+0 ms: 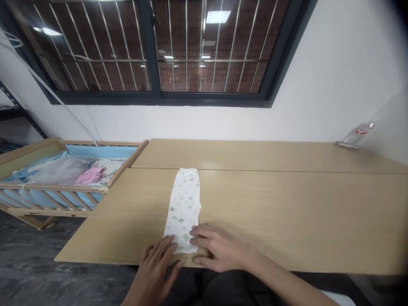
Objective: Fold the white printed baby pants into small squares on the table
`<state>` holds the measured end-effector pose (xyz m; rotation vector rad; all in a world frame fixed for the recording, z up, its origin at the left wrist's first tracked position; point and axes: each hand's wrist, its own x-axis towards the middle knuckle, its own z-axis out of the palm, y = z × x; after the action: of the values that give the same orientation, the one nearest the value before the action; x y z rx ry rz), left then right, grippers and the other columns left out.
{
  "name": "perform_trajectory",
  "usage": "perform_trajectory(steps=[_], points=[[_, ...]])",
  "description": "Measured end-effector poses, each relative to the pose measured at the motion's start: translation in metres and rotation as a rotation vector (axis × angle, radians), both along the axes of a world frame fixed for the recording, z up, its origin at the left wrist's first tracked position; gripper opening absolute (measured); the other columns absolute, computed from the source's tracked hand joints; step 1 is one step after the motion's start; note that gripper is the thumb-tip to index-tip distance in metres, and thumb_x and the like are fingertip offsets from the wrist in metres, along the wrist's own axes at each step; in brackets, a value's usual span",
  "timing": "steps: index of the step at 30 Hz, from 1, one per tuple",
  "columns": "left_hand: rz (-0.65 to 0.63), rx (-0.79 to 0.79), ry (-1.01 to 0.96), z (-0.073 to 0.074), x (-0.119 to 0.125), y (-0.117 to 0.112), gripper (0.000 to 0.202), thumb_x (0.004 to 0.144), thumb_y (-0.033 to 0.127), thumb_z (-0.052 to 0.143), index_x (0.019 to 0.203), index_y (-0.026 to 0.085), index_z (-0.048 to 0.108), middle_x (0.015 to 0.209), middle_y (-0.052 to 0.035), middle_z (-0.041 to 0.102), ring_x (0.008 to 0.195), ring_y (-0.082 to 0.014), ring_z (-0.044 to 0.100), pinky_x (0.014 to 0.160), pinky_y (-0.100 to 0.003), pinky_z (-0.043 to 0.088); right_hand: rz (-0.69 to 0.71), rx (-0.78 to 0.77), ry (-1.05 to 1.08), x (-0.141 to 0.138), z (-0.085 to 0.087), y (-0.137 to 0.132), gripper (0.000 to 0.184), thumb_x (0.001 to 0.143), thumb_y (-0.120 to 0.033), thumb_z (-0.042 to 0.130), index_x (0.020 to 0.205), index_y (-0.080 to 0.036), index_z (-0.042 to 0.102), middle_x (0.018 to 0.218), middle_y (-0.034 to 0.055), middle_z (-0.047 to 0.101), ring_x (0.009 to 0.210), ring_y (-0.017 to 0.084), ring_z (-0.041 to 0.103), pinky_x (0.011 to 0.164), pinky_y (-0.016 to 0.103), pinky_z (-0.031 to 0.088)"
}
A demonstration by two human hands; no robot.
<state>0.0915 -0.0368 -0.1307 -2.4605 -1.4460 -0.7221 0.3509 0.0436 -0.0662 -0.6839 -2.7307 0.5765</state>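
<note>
A pair of small white baby pants with a green and grey print lies folded lengthwise into a narrow strip on the wooden table. Its lower end is close to the table's front edge. The fingertips of my left hand rest on the lower left corner, fingers stretched and thumb apart. From the right, my right hand reaches the lower right edge with its fingers extended over the cloth and its thumb lower down, near the table edge. Neither hand is wrapped round the cloth.
The light wooden table has a seam running across it near the back. A wooden crib with blue lining, pink cloth and other bedding stands at the left. A clear plastic packet sits at the back right. Behind is a barred window.
</note>
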Motion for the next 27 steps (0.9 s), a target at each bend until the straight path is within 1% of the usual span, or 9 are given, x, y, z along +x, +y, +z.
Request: perform_trajectory(steps=[3, 6, 8, 12, 15, 17, 19, 22, 27], points=[[-0.057, 0.068, -0.009, -0.003, -0.005, -0.003, 0.029, 0.099, 0.026, 0.052, 0.126, 0.025, 0.063, 0.129, -0.0074, 0.069, 0.116, -0.0205, 0.065, 0.095, -0.033, 0.048, -0.074, 0.086, -0.018, 0.011, -0.018, -0.027, 0.056, 0.093, -0.048, 0.064, 0.142, -0.024, 0.055, 0.146, 0.0137, 0.056, 0.138, 0.031, 0.049, 0.115, 0.048, 0.041], [-0.15, 0.079, -0.044, 0.0, -0.008, -0.005, 0.028, 0.098, 0.017, 0.051, 0.121, 0.027, 0.065, 0.122, -0.003, 0.072, 0.106, -0.0154, 0.068, 0.092, -0.028, 0.048, -0.145, 0.178, 0.016, 0.013, -0.032, -0.044, 0.038, 0.097, -0.029, 0.057, 0.135, -0.025, 0.059, 0.135, 0.0125, 0.064, 0.132, 0.029, 0.055, 0.112, 0.048, 0.045], [-0.209, 0.066, -0.076, 0.005, -0.007, -0.008, 0.033, 0.096, 0.009, 0.049, 0.117, 0.028, 0.066, 0.117, -0.0008, 0.074, 0.097, -0.0126, 0.07, 0.087, -0.025, 0.049, -0.173, 0.237, 0.039, 0.011, -0.035, -0.053, 0.032, 0.097, -0.018, 0.051, 0.126, -0.024, 0.063, 0.123, 0.0127, 0.069, 0.122, 0.028, 0.06, 0.107, 0.047, 0.049], [-0.291, 0.015, -0.197, 0.009, -0.005, -0.013, 0.042, 0.093, -0.001, 0.042, 0.117, 0.025, 0.063, 0.104, -0.0026, 0.073, 0.091, -0.0121, 0.069, 0.085, -0.024, 0.052, -0.181, 0.216, 0.061, 0.01, -0.018, -0.065, 0.026, 0.096, -0.013, 0.05, 0.115, -0.024, 0.064, 0.109, 0.0104, 0.071, 0.108, 0.026, 0.065, 0.099, 0.043, 0.054], [-0.369, -0.043, -0.334, 0.009, -0.004, -0.015, 0.036, 0.095, 0.003, 0.048, 0.125, 0.021, 0.058, 0.101, -0.005, 0.07, 0.093, -0.0129, 0.069, 0.086, -0.022, 0.055, -0.192, 0.112, 0.089, 0.014, 0.004, -0.067, 0.027, 0.098, -0.015, 0.049, 0.12, -0.024, 0.062, 0.11, 0.0077, 0.07, 0.105, 0.023, 0.066, 0.097, 0.039, 0.054], [-0.368, -0.088, -0.41, 0.014, -0.003, -0.013, 0.034, 0.097, 0.009, 0.054, 0.128, 0.021, 0.056, 0.103, -0.0051, 0.07, 0.094, -0.0131, 0.069, 0.085, -0.021, 0.055, -0.208, 0.034, 0.114, 0.018, 0.018, -0.064, 0.027, 0.101, -0.017, 0.047, 0.123, -0.024, 0.059, 0.11, 0.006, 0.07, 0.105, 0.022, 0.066, 0.097, 0.037, 0.053], [-0.348, -0.097, -0.459, 0.026, -0.002, -0.007, 0.033, 0.097, 0.012, 0.058, 0.128, 0.022, 0.057, 0.103, -0.0038, 0.071, 0.093, -0.0126, 0.069, 0.084, -0.019, 0.055, -0.23, -0.044, 0.151, 0.022, 0.03, -0.058, 0.024, 0.103, -0.021, 0.046, 0.122, -0.026, 0.059, 0.108, 0.0042, 0.07, 0.102, 0.02, 0.066, 0.092, 0.034, 0.054], [-0.361, -0.027, -0.516, 0.054, 0.004, 0.01, 0.027, 0.096, 0.011, 0.06, 0.121, 0.023, 0.062, 0.097, -0.0017, 0.071, 0.087, -0.0113, 0.069, 0.08, -0.018, 0.055, -0.269, -0.124, 0.234, 0.025, 0.045, -0.044, 0.02, 0.104, -0.025, 0.047, 0.119, -0.026, 0.06, 0.108, 0.0034, 0.07, 0.1, 0.018, 0.066, 0.086, 0.03, 0.053], [-0.315, 0.041, -0.551, 0.096, 0.017, 0.064, 0.017, 0.095, 0.017, 0.065, 0.11, 0.023, 0.067, 0.096, -0.0013, 0.074, 0.088, -0.0131, 0.07, 0.08, -0.022, 0.055, -0.357, -0.149, 0.427, 0.024, 0.061, -0.005, 0.019, 0.104, -0.029, 0.049, 0.117, -0.024, 0.061, 0.112, 0.0062, 0.066, 0.106, 0.019, 0.062, 0.091, 0.032, 0.05]])
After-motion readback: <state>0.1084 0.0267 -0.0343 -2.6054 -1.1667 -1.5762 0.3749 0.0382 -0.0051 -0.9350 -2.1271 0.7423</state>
